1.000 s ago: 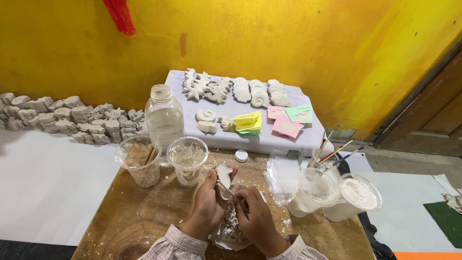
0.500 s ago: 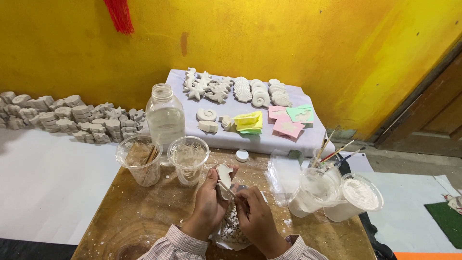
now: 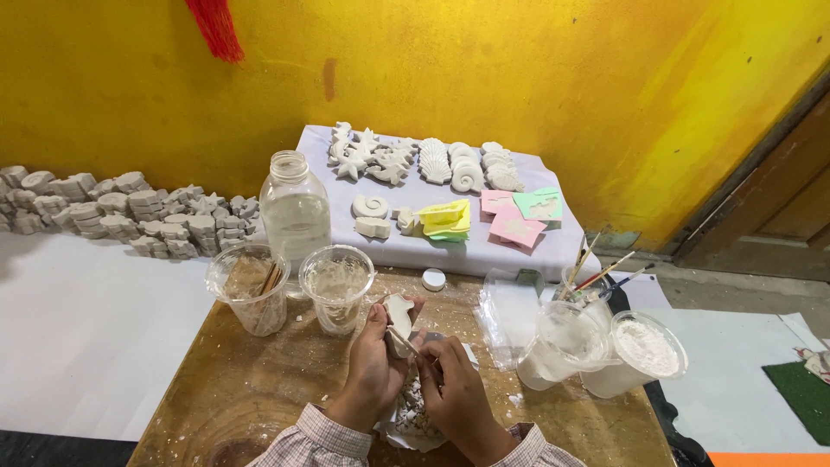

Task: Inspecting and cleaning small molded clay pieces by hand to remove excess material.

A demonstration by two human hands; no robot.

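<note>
Left hand [image 3: 373, 363] is closed around a small white plaster cast [image 3: 399, 323], gripping it from the left with the piece standing roughly upright, long axis pointing away from the person toward the cups. Right hand [image 3: 456, 393] is closed on a thin stick tool [image 3: 403, 341], pinched between fingers and thumb; the tool runs up and to the left from that hand, and its tip meets the lower right edge of the cast. So the cast lies up-left of the right hand, touching the tool, and the left hand is the nearer, carrying it. Beneath both hands lies a scrap of paper with white crumbs [image 3: 413, 413]. The wooden tabletop [image 3: 242, 389] is dusted white. Just beyond the hands stand two clear plastic cups: one with residue [image 3: 337, 287], one holding wooden sticks [image 3: 251, 287]. Behind them, a clear bottle [image 3: 295, 212]. To the right, a cup of white liquid [image 3: 562, 344], a cup of white powder [image 3: 641, 353], and brushes in a container [image 3: 596, 277]. Farther back, finished shell casts [image 3: 424, 163] sit on a pale board [image 3: 519, 251]; more casts are stacked along the yellow wall [image 3: 112, 207].
</note>
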